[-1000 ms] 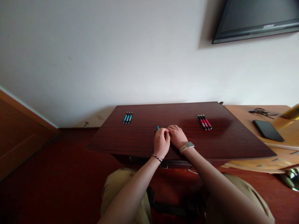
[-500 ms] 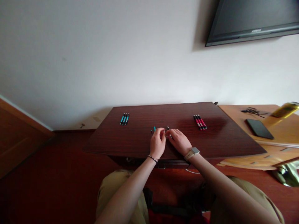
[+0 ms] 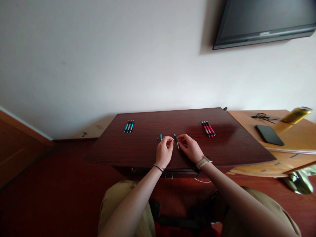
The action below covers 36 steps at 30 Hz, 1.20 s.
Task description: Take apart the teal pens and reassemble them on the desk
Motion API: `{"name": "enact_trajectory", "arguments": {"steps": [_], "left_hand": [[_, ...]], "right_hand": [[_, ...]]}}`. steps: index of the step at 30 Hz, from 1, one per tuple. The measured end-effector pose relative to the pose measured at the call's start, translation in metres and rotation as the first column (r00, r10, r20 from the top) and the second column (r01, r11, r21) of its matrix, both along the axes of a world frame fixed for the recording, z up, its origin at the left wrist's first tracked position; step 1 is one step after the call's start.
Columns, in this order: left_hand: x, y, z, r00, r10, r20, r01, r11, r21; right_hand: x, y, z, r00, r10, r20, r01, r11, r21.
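Observation:
Both hands rest at the middle of a dark wooden table (image 3: 229,148). My left hand (image 3: 164,153) pinches the teal half of a pen (image 3: 160,137), whose tip sticks out past my fingers. My right hand (image 3: 191,148) holds the other half of the pen (image 3: 176,141), a thin black and white piece, a small gap away from my left hand. Three teal pens (image 3: 128,126) lie side by side at the back left. Three red pens (image 3: 208,128) lie together at the back right.
A lighter wooden desk (image 3: 293,144) adjoins the table on the right, carrying a black phone (image 3: 269,135), a tangled black cable (image 3: 263,116) and a yellow bottle (image 3: 295,115). A dark screen (image 3: 264,19) hangs on the white wall. My knees sit under the table's front edge.
My hands, pressed together on one pen a second ago, have drawn apart. The pen now shows as two pieces, teal in the left hand, black and white in the right.

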<state>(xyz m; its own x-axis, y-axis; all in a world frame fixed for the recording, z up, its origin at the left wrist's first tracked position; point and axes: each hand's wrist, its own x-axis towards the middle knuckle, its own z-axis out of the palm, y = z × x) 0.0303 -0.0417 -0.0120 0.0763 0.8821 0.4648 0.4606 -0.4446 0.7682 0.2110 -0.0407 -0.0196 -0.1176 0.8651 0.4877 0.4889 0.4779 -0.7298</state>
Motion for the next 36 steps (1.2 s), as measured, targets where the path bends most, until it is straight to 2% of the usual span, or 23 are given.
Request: {"name": "enact_trajectory", "arguments": {"steps": [7,19,31,36], "left_hand": [[0.0,-0.001,0.002,0.999,-0.009,-0.045,0.01,1.0,0.012],[0.0,-0.002,0.003,0.995,0.005,-0.102,-0.004,1.0,0.014],[0.0,-0.002,0.003,0.996,-0.003,-0.084,0.004,1.0,0.016],[0.0,-0.002,0.003,0.995,0.012,-0.095,-0.01,1.0,0.018]], "right_hand": [[-0.004,0.004,-0.001,1.0,0.013,0.015,-0.014,0.999,0.041],[-0.01,-0.001,0.008,1.0,0.023,-0.017,-0.021,0.994,0.106],[-0.012,-0.002,0.01,0.998,0.059,0.01,-0.06,0.995,0.079],[-0.013,-0.003,0.013,1.0,0.029,-0.004,-0.028,0.995,0.095]]}}
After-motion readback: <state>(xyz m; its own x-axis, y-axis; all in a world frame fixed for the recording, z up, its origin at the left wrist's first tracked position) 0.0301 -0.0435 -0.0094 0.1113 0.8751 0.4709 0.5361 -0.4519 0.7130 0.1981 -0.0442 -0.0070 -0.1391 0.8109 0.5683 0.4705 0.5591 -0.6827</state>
